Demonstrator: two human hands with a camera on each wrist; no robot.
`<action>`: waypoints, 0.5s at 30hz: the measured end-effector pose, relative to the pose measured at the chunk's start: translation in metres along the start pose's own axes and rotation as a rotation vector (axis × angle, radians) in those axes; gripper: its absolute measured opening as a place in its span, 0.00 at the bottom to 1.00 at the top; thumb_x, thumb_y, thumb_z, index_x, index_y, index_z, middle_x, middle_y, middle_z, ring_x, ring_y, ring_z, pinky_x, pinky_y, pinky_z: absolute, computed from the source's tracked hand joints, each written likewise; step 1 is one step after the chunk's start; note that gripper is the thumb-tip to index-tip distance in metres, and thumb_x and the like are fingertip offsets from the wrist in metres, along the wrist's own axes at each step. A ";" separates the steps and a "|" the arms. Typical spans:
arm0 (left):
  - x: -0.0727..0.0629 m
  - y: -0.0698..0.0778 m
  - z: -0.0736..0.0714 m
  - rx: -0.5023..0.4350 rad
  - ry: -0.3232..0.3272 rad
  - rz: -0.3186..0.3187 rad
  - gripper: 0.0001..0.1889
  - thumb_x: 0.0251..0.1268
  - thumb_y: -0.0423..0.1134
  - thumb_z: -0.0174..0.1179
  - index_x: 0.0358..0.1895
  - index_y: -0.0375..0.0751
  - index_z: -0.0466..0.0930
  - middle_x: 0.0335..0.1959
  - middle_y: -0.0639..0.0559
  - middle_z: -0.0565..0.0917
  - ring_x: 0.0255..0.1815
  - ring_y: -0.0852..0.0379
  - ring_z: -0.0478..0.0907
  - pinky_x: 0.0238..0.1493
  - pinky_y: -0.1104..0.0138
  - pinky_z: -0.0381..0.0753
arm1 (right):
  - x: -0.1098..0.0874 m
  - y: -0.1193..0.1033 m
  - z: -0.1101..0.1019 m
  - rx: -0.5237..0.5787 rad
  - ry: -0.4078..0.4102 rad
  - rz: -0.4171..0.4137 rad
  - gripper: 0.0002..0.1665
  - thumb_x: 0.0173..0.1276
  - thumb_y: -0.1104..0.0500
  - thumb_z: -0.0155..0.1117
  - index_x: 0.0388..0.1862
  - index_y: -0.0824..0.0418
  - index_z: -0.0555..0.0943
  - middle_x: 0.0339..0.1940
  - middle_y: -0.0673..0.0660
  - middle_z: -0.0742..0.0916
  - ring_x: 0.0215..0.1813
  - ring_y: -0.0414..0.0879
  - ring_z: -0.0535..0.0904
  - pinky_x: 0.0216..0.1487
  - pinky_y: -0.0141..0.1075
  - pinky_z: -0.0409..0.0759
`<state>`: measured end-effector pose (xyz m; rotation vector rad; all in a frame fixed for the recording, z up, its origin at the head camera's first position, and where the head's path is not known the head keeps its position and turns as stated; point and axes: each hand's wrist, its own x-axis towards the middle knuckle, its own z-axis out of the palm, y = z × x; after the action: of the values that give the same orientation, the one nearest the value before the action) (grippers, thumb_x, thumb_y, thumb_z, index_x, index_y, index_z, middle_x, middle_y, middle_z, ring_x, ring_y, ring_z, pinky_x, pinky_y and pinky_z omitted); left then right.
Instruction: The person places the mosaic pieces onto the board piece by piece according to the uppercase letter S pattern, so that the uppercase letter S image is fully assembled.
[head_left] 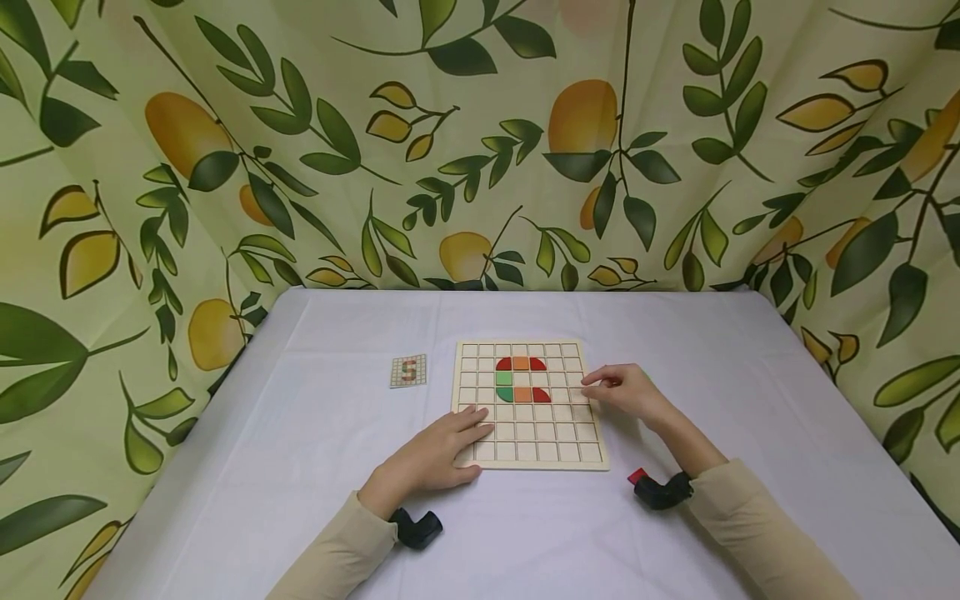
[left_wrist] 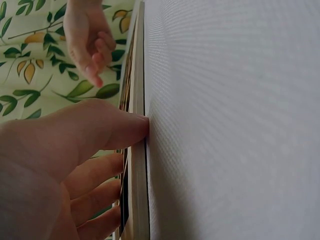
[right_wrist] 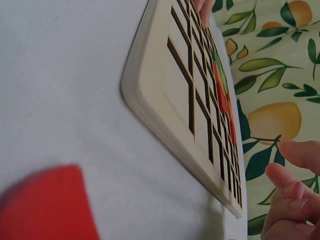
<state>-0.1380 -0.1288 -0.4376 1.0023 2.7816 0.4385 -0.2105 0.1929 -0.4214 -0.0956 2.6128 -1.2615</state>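
Likely stiff and light, the board [head_left: 527,432] suits holding by its edges, left hand [head_left: 438,450] spread on its near-left corner, right hand [head_left: 630,390] loosely bent, seemingly empty.

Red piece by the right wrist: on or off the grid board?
Off. The red piece lies on the white cloth; both the head and right wrist views show cloth between it and the grid board.
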 end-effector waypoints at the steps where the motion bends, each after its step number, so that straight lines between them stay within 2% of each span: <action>1: 0.000 0.000 0.000 -0.002 0.000 -0.001 0.31 0.62 0.46 0.59 0.69 0.42 0.68 0.74 0.45 0.66 0.77 0.44 0.60 0.76 0.51 0.63 | 0.000 0.001 -0.001 0.000 -0.003 -0.005 0.18 0.61 0.57 0.68 0.46 0.68 0.84 0.21 0.49 0.73 0.29 0.42 0.66 0.25 0.29 0.63; 15: -0.001 0.001 -0.001 0.000 0.002 0.003 0.31 0.62 0.46 0.59 0.69 0.42 0.69 0.74 0.45 0.66 0.77 0.44 0.60 0.75 0.51 0.64 | -0.003 0.021 -0.026 -0.002 -0.011 -0.059 0.21 0.61 0.57 0.68 0.48 0.70 0.82 0.22 0.48 0.77 0.26 0.37 0.67 0.24 0.27 0.67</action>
<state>-0.1370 -0.1290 -0.4363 1.0063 2.7821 0.4404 -0.2128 0.2269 -0.4217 -0.1805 2.6199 -1.2745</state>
